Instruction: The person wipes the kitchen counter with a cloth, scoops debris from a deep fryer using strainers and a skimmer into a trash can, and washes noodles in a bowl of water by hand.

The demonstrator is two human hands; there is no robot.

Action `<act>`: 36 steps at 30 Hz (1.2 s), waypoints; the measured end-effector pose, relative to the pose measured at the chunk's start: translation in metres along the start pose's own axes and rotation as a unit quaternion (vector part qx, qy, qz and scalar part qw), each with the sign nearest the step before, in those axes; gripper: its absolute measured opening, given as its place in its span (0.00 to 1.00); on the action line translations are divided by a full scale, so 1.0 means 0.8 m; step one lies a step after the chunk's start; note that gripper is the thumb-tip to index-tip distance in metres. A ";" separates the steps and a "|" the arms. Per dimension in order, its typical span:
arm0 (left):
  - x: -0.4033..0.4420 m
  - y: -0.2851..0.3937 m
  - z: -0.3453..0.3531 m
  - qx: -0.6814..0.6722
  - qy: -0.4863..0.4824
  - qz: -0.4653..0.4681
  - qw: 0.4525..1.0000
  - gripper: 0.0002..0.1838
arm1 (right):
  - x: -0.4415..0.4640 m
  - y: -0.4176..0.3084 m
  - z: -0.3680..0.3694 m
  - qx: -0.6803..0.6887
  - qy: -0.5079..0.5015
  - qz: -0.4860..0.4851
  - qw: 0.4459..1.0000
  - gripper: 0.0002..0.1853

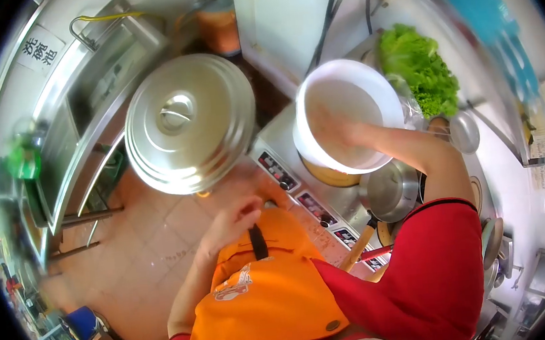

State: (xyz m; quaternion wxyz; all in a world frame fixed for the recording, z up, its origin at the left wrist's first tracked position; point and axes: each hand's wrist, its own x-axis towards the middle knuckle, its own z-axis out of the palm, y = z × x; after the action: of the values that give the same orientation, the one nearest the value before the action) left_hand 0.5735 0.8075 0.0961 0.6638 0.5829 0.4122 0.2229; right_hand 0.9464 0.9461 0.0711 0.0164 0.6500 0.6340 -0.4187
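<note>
My right arm reaches into a large white bucket [391,98] standing on the counter of electric cookers. Deep inside it is my right hand [335,127], smeared and partly lost against the brownish contents, so its fingers cannot be made out. My left hand [235,222] hangs in front of the orange apron [277,299], fingers curled in, with nothing visible in them. Beyond my left hand, a big round metal lid [209,111] covers a wide pot. A metal saucepan [389,192] with a wooden handle sits on the counter, close beside the bucket.
Green lettuce [416,67] lies at the back right, behind the bucket. Control panels [315,208] with knobs line the counter's front edge. On the left stands a metal sink [103,81] with a yellow hose [110,16]. Floor tiles [143,246] stretch below it.
</note>
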 end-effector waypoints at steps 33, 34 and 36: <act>0.186 0.058 -0.014 -0.293 0.075 -0.102 0.948 0.22 | -0.068 -0.034 -0.115 0.182 0.056 -0.063 0.980 0.39; 0.168 0.045 -0.017 -0.312 0.081 -0.111 0.940 0.21 | -0.076 -0.029 -0.118 0.290 0.050 -0.036 0.955 0.38; 0.121 0.018 -0.022 -0.344 0.076 -0.120 0.928 0.20 | -0.069 0.000 -0.115 0.380 0.077 -0.055 0.920 0.35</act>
State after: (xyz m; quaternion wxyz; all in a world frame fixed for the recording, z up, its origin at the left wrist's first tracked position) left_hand 0.6164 0.8961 0.0822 0.8124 0.2460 0.4258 0.3132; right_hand 1.0032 0.9523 0.1621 -0.3034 0.6019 0.4612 -0.5770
